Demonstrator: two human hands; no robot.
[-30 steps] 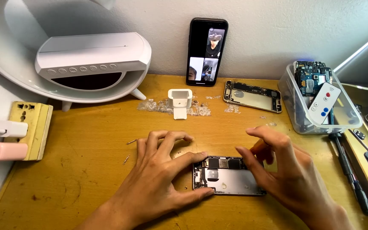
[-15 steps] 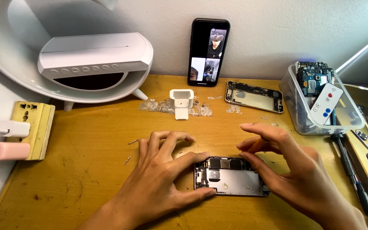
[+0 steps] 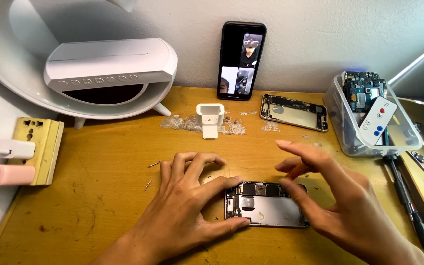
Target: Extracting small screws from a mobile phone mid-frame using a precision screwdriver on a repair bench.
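Desk: a wooden table top (image 3: 99,196) fills the view, wall behind it.
Lamp: a big white ring-shaped lamp with a speaker base (image 3: 109,68) sits at ten o'clock.
Power strip: a yellowish block (image 3: 45,147) at nine o'clock, with a white plug and a pink plug in it.
Bin: a clear plastic tub (image 3: 398,142) at two o'clock holds circuit boards and a white remote.
Upright phone: a black phone (image 3: 241,59) leans on the wall at twelve o'clock, screen lit.
Spare frame: an empty phone shell (image 3: 295,112) lies flat at one o'clock.
Stand: a small white holder (image 3: 209,118) amid clear scraps.
Tools: dark screwdrivers (image 3: 408,201) at three o'clock.
Opened phone: the gutted phone (image 3: 266,211) lies flat at six o'clock, between both hands.
Left hand: the left hand (image 3: 187,211) is spread wide, thumb and forefinger pinning the phone's left end.
Right hand: the right hand (image 3: 339,206) hovers over the right end, fingers loosely curled, holding nothing I can see.
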